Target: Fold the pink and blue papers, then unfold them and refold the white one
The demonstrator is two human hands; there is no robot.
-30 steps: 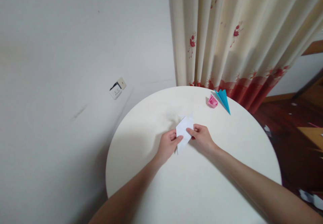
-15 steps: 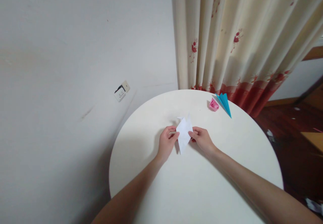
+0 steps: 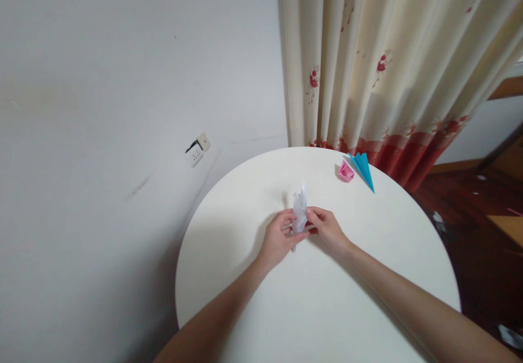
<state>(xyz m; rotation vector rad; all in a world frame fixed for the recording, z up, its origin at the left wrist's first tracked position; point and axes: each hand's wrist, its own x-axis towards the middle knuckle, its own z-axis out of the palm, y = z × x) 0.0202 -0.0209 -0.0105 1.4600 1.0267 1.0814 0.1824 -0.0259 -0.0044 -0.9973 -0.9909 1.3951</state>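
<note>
A folded white paper is held between both hands, just over the middle of the round table. It is turned partly edge-on, with a narrow point rising at its far end. My left hand is closed around its left side, the thumb reaching across the near part. On the other side, my right hand pinches the paper's right edge between thumb and fingers. The paper's lower tip shows below my left thumb; the fold between my hands is too small to make out.
Toward the far right of the white round table lie a pink folded paper piece and a blue paper plane. Behind them hangs a flowered curtain. A wall socket is on the left wall.
The white paper has turned from showing its broad face to nearly edge-on. My left hand has moved right, its thumb now across the paper's near part. My right hand has stayed nearly in place.
</note>
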